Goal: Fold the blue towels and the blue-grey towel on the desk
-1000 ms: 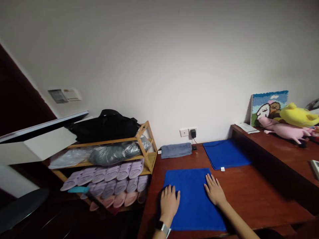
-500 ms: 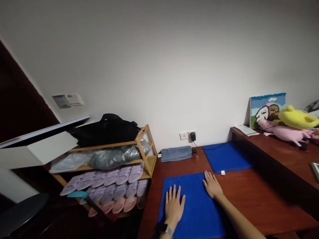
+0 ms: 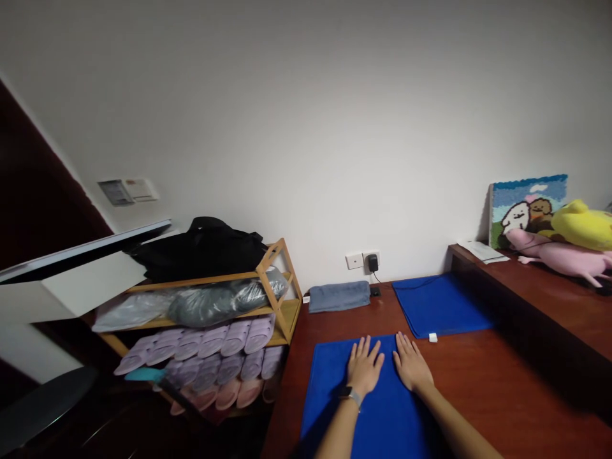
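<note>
A blue cloth (image 3: 329, 376) lies spread flat on the reddish-brown wooden table (image 3: 516, 395). My left hand (image 3: 365, 368), with a watch (image 3: 350, 394) on its wrist, rests palm down on the upper middle of the cloth, fingers stretched out. Flat on the cloth's upper right corner is my right hand (image 3: 412, 363), its fingers also extended and holding nothing. Behind it lies a second blue cloth (image 3: 442, 306) with a white tag (image 3: 433, 338). A folded grey-blue towel (image 3: 339, 297) sits by the wall.
A wooden rack (image 3: 282, 293) at left holds slippers (image 3: 229, 338), plastic-wrapped bundles (image 3: 210, 309) and a black bag (image 3: 203, 252). A plugged-in charger (image 3: 373, 262) is on the wall. On the raised surface at right are plush toys (image 3: 564, 252) and a picture (image 3: 526, 210).
My left hand has slid right and away from me across the cloth, closer to my right hand. My right hand stays near the same corner. The view has shifted slightly.
</note>
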A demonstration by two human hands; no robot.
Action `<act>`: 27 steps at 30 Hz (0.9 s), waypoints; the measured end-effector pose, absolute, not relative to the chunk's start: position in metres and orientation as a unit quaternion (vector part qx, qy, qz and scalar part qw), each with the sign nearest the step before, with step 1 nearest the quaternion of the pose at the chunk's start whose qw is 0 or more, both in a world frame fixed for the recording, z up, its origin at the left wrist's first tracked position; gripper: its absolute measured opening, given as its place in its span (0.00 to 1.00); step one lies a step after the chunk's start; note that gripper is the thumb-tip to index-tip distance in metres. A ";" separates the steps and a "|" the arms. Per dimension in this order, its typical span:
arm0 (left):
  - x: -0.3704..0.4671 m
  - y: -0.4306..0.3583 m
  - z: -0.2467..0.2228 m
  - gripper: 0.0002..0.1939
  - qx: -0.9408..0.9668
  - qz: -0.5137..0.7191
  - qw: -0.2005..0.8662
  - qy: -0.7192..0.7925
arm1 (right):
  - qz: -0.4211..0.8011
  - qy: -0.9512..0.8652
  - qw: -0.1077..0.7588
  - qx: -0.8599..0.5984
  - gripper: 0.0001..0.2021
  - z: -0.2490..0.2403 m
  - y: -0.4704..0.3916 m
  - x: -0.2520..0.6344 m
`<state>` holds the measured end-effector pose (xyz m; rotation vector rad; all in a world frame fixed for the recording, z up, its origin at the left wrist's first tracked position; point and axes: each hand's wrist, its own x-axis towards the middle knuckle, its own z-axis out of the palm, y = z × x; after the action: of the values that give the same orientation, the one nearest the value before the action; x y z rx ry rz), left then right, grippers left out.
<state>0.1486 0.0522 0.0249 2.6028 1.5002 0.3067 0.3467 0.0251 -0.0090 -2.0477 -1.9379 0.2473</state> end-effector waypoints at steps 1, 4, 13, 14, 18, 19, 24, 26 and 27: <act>0.130 0.056 0.026 0.30 0.850 0.098 0.053 0.516 | 0.086 -0.676 0.152 -0.716 0.34 -0.007 0.024 0.346; 0.069 0.068 0.030 0.31 0.815 0.084 0.038 0.572 | 0.090 -0.674 0.139 -0.720 0.35 0.000 0.021 0.345; -0.002 0.091 0.025 0.31 0.783 0.100 0.037 0.613 | 0.092 -0.674 0.136 -0.720 0.35 -0.003 0.023 0.346; -0.001 0.090 0.027 0.31 0.785 0.104 0.034 0.610 | 0.092 -0.674 0.137 -0.720 0.34 -0.003 0.023 0.346; 0.033 0.076 0.041 0.30 0.801 0.161 -0.012 0.577 | 0.095 -0.670 0.145 -0.722 0.34 -0.002 0.024 0.346; 0.051 0.070 0.043 0.30 0.814 0.172 -0.018 0.554 | 0.096 -0.670 0.148 -0.721 0.34 -0.002 0.024 0.346; 0.154 0.036 0.040 0.30 0.881 0.158 0.046 0.444 | 0.092 -0.674 0.146 -0.718 0.34 -0.005 0.025 0.348; 0.178 0.029 0.034 0.31 0.883 0.151 0.078 0.437 | 0.092 -0.679 0.144 -0.714 0.34 -0.007 0.026 0.348; 0.183 0.028 0.031 0.31 0.883 0.146 0.090 0.438 | 0.093 -0.681 0.142 -0.712 0.34 -0.007 0.026 0.349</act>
<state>0.1830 0.0276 0.0308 2.6246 1.3014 0.4339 0.3487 0.0257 -0.0069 -2.0555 -1.9655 0.2692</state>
